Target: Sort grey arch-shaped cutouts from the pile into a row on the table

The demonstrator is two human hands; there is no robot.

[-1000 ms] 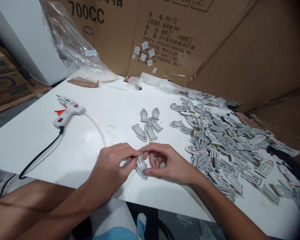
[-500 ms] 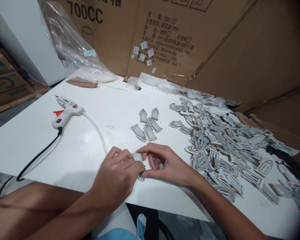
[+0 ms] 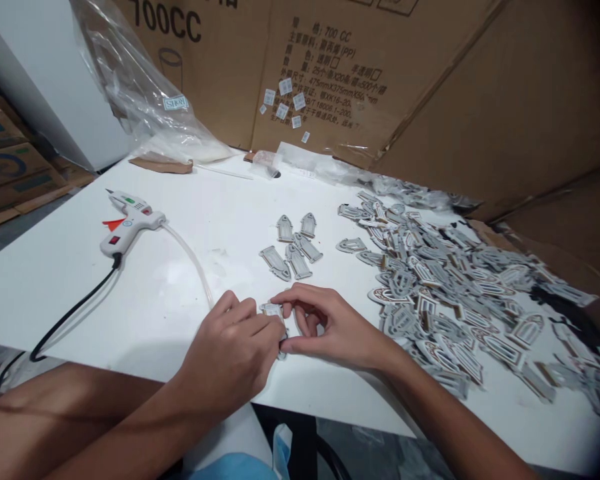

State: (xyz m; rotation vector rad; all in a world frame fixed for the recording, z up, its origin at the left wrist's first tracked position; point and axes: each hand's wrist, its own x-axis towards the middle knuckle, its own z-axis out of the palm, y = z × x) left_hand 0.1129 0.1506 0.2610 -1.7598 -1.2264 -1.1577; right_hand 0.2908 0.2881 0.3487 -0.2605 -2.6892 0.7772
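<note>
"Where's the piece?"

"On my feed it's at the table's near side, a grey piece (image 3: 271, 309) mostly covered by the hands. I can't tell if it touches the top."

"And the grip?"

"The right hand (image 3: 330, 327) has it between forefinger and thumb. The left hand (image 3: 235, 347) curls over it; its fingertips are hidden from me, so pinch or press, I can't say."

"How far along?"

"I'd call this one midway, being worked by both hands. Just beyond lie five pieces (image 3: 298, 261), some touching. Whether they're done, I can't judge. The heap (image 3: 425, 273) at right holds far more, so by my reckoning most are left."

"What else is on the surface?"

"White table (image 3: 145, 320). Glue gun (image 3: 130, 227) on its side at left, with a black cable (image 3: 70, 313) and a clear stick (image 3: 193, 257) from its back. Clear bag (image 3: 150, 100) at the far edge."

"The room?"

"Carton (image 3: 220, 80) walls behind, small stickers (image 3: 282, 111) on one; a white post (image 3: 55, 73) and stacked boxes (image 3: 10, 173) left."
</note>
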